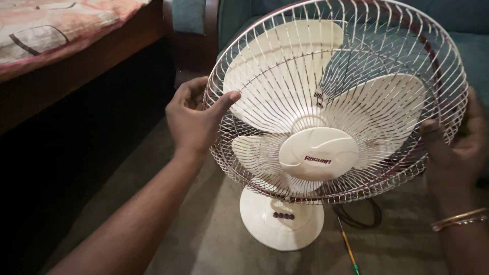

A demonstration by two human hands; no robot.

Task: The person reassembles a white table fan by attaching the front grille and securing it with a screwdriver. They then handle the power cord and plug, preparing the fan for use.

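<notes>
A white table fan (305, 153) stands on the floor (204, 239) near the middle of the view, its round base (265, 224) planted close to the person and its head tilted back so the front faces up toward the camera. The left hand (196, 119) grips the left rim of the wire guard (254, 76), thumb laid over the front wires and fingers curled behind the rim. The right hand (453, 147) holds the right rim of the same guard, fingers wrapped around the edge; how tightly it closes is hard to tell, as the hand lies partly in shadow. Bangles (458, 219) sit on the right wrist.

Behind the wires show the cream blades (377, 109) and the round centre cap (318, 153). A row of dark buttons (283, 216) sits on the base. Just right of the base lie a coiled dark cord (362, 218) and a thin screwdriver (348, 247) with a green tip. A bed (76, 46) with a patterned cover runs along the far left, and a teal sofa (473, 46) stands behind the fan.
</notes>
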